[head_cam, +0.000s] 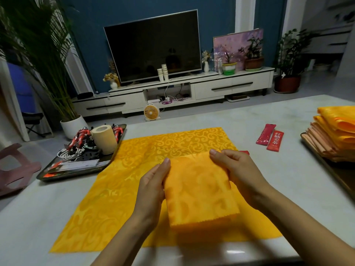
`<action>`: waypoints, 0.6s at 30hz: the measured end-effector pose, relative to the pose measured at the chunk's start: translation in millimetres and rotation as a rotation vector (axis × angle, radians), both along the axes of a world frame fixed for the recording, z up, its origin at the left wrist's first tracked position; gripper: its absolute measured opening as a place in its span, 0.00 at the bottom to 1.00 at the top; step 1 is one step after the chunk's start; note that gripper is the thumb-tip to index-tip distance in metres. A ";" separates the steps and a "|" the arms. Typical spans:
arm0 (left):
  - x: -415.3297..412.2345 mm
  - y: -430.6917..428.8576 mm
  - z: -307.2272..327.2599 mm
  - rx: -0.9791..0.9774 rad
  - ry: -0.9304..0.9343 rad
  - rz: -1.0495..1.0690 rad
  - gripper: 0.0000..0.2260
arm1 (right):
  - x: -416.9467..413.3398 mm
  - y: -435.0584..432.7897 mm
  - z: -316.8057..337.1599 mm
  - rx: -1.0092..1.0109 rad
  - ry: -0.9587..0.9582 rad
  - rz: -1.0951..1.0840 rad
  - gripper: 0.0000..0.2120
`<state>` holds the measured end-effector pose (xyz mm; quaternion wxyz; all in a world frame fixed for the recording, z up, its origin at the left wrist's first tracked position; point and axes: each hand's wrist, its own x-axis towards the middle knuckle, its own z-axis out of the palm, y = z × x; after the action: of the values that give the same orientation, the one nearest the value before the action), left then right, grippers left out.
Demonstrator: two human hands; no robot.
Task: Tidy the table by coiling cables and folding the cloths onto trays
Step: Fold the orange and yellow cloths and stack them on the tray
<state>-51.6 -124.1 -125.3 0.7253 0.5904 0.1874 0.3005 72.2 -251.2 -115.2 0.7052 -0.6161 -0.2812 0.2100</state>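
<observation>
Head view: we had left hand (pixel 153 181) and right hand (pixel 238 169) gripping opposite side edges of the folded yellow patterned cloth (pixel 199 189), long axis pointing away from us, over the spread yellow patterned cloth (pixel 119 189). Stack of folded yellow cloths (pixel 334 135) on dark tray (pixel 338 173) lay rightward; right hand nearer.

A home living room. A large television (pixel 153 47) stands on a long, low white cabinet (pixel 230 87) against a dark blue wall (pixel 215 16). There are small flower vases (pixel 113 84), stacked paper cups (pixel 163 72) and potted plants (pixel 253 60) on the cabinet, and a painting (pixel 230 43) leans behind them. A tall palm (pixel 38 54) and a small fan (pixel 151 112) stand on the floor beyond the far edge of the pale worktop (pixel 269 179).
</observation>
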 end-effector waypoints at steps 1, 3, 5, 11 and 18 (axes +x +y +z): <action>-0.5 0.9 -1.7 -0.024 0.005 -0.067 0.20 | 2.2 -0.6 0.3 -0.030 0.079 0.055 0.17; -1.3 0.7 -4.5 -0.085 0.009 -0.168 0.13 | 7.5 -3.1 -0.7 -0.119 0.168 0.150 0.14; -1.3 2.2 -11.4 -0.108 0.052 -0.206 0.14 | 12.0 -4.8 -4.8 -0.263 0.197 0.228 0.13; 6.2 9.7 -42.9 -0.201 0.212 -0.281 0.19 | 16.2 0.3 -30.9 -0.587 0.081 0.117 0.12; 15.9 9.0 -68.9 -0.058 0.350 -0.069 0.14 | 11.9 10.4 -45.3 -0.623 0.120 0.025 0.14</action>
<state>-35.7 -115.1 -194.2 0.7082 0.6186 0.2990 0.1622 84.1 -240.7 -160.5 0.4954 -0.7854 -0.1687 0.3305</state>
